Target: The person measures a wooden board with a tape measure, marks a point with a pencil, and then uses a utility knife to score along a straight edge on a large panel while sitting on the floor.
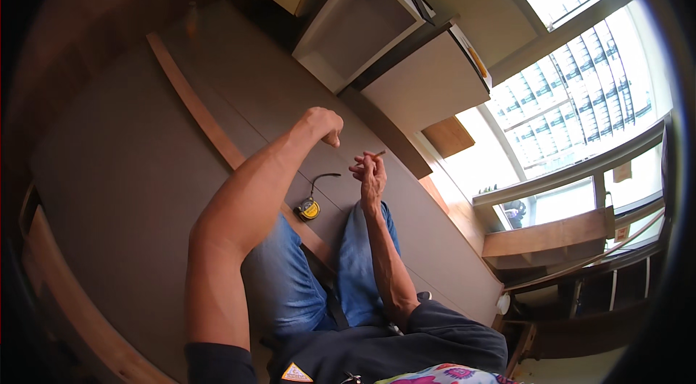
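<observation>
My left hand is held out ahead over the grey-brown boards, its fingers curled in; whatever it may hold is hidden. To its right and closer to my body, my right hand pinches a short, thin orange-brown stick between its fingers. I cannot tell whether that stick is a pencil or a cigarette. A yellow and black tape measure, with a dark cord trailing from it, lies between my knees, apart from both hands. Beneath my left forearm runs a long wooden strip, which continues between my legs.
White open-fronted cabinet boxes stand at the far side, beside a pale panel. Large windows fill the right. A curved-looking wooden board lies at the near left. A small clear bottle stands far left.
</observation>
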Tool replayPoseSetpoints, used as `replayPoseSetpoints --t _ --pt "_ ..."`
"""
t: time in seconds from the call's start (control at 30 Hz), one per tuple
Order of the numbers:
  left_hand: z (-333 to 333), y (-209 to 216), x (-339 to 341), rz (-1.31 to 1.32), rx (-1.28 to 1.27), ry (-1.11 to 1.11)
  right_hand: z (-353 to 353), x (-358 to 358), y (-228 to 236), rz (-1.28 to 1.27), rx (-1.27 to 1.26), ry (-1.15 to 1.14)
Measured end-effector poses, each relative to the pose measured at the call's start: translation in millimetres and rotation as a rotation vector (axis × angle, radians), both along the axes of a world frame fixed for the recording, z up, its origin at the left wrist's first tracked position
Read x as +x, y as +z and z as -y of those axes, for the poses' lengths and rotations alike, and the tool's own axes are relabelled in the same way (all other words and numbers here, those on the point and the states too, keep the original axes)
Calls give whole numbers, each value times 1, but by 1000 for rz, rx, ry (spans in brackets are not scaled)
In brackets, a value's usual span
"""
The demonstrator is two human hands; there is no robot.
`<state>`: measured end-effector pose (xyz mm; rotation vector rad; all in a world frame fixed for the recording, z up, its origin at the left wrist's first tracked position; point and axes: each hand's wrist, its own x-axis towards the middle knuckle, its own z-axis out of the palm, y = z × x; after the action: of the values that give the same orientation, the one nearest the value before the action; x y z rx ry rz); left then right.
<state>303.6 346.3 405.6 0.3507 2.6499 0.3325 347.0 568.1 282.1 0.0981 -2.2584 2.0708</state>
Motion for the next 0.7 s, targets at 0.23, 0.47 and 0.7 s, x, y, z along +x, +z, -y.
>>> replayPoseSetpoints --t 0.23,0.47,0.7 --pt "3 -11 -11 23 -28 -5 4 21 69 32 -86 247" --pt "12 -28 -9 45 -31 -19 55 46 131 -64 -83 313" --pt "9 -22 -11 116 -38 15 53 107 238 -618 -318 251"
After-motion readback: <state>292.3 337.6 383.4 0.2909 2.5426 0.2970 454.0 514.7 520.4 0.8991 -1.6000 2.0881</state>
